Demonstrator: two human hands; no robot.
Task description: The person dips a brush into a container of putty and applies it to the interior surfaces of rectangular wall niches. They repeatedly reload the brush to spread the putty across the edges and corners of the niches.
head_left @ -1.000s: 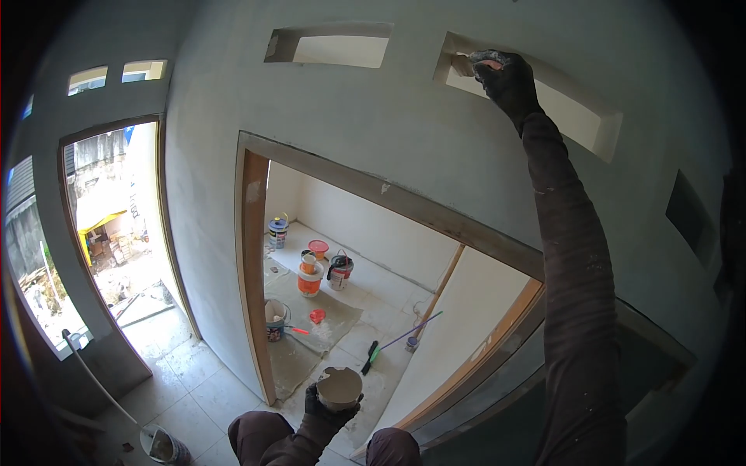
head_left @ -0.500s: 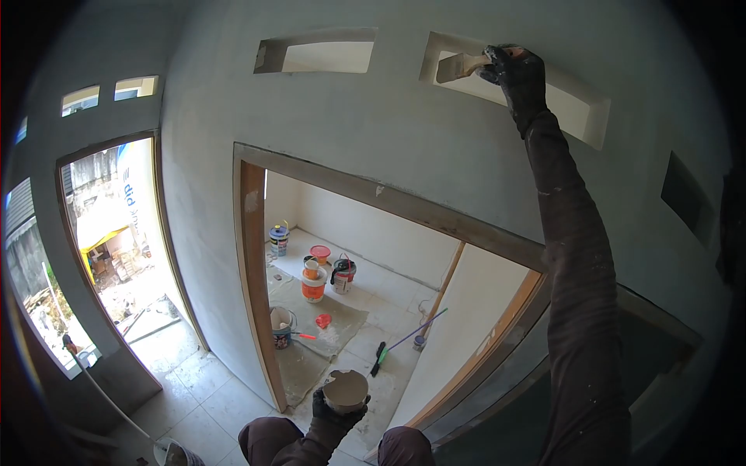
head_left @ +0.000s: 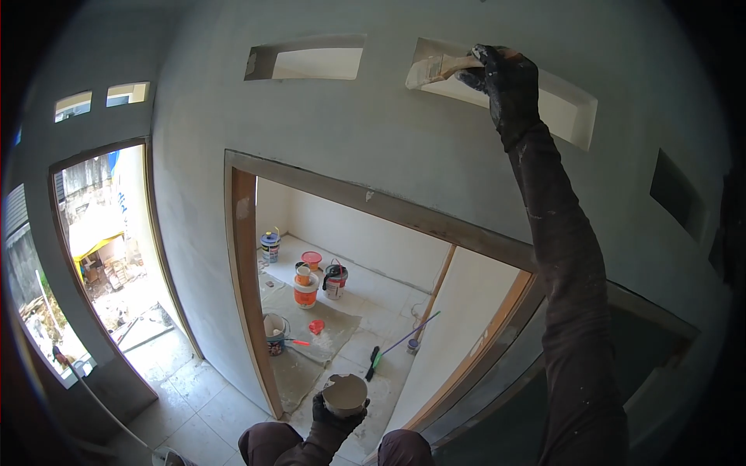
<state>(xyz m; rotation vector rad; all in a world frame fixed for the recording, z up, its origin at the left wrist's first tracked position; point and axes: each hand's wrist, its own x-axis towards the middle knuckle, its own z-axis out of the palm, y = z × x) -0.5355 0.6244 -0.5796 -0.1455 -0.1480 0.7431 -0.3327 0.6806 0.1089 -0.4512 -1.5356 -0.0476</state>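
My right hand (head_left: 509,89), in a dark glove, is raised high and closed round the handle of a paintbrush (head_left: 435,70). The bristles lie at the left end of a slot-like wall opening (head_left: 575,116) above the doorway, overlapping its lower left corner. Low in front of my body, my left hand (head_left: 336,415), also gloved, is wrapped round a small round tub (head_left: 346,394). Greyish paint shows inside the tub and on its rim.
Below the opening is a wooden door frame (head_left: 373,196). On the floor beyond stand an orange-and-white bucket (head_left: 305,293), a dark-handled pail (head_left: 335,281), a blue paint can (head_left: 270,247) and a long-handled broom (head_left: 374,363). A second wall opening (head_left: 318,64) is to the left.
My right hand has moved the brush left, from inside the opening to its left end. The view has shifted slightly. My left hand still holds the tub.
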